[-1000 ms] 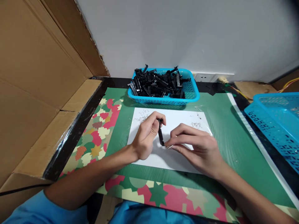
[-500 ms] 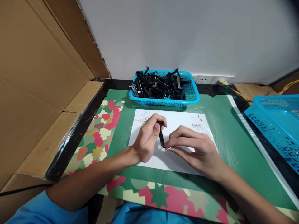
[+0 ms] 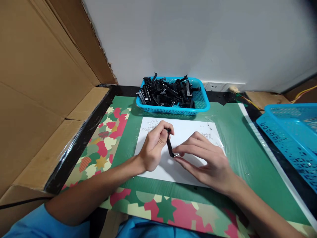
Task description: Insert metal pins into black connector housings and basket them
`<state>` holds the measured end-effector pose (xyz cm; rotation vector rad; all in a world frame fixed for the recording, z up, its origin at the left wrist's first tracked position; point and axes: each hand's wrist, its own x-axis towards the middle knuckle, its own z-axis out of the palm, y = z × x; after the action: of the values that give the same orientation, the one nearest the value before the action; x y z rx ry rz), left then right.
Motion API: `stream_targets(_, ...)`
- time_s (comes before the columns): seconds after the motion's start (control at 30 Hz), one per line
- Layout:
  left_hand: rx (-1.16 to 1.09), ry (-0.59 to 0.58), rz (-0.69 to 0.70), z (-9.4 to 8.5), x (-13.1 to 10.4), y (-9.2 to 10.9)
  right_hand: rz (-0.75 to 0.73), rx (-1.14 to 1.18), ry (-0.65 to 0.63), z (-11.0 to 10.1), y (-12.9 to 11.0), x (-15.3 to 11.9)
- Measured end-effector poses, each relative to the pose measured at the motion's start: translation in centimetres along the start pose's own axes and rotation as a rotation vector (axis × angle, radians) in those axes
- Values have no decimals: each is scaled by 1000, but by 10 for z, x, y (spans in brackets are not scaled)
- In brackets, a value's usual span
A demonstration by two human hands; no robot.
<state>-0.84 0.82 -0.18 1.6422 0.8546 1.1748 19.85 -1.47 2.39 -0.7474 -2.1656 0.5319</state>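
Observation:
My left hand (image 3: 154, 145) is closed round the upper end of a narrow black plastic part (image 3: 170, 147), which slants down over a white sheet of paper (image 3: 163, 170). At the part's lower end, my right hand (image 3: 208, 160) pinches a thin shiny metal piece (image 3: 176, 155) between thumb and fingers. The metal piece meets or nearly touches the part's tip; its exact kind is too small to tell. Small thin wire pieces (image 3: 151, 125) lie scattered on the paper at the upper left. More such bits (image 3: 207, 136) lie at its right, partly behind my right hand.
A blue plastic basket (image 3: 173, 110) heaped with black plastic parts (image 3: 165, 92) stands behind the paper, near the wall. More blue baskets (image 3: 284, 122) are at the right. A cardboard panel (image 3: 37, 82) rises on the left. Wall sockets (image 3: 215, 86) and a plugged cable sit at the back.
The metal piece in my right hand has turned, from pointing down-left to lying nearly level at the part's lower tip. The left hand keeps its grip. The whole view has shifted slightly.

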Motion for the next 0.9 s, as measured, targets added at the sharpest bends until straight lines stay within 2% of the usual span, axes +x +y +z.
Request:
stream_targets(0.17, 100, 54, 82, -4, 3, -10, 70, 38, 35, -6, 5, -1)
stream_targets(0.37, 343, 8, 356, -14, 10, -19, 249, -74, 164, -30, 25, -8)
stream_targets(0.5, 463, -58, 413, -11, 10, -17, 355, -168, 214, -50, 46, -14)
stream_targets(0.7, 608, -286, 492, -5, 9, -9, 306, -426, 256, -64, 63, -20)
stream_targets(0.77, 661, -312, 479, -5, 10, -9, 377, -323, 306, -61, 60, -19)
stream_targets(0.9, 708, -339, 400, -7, 12, -13, 588, 180, 405, -48, 52, -12)
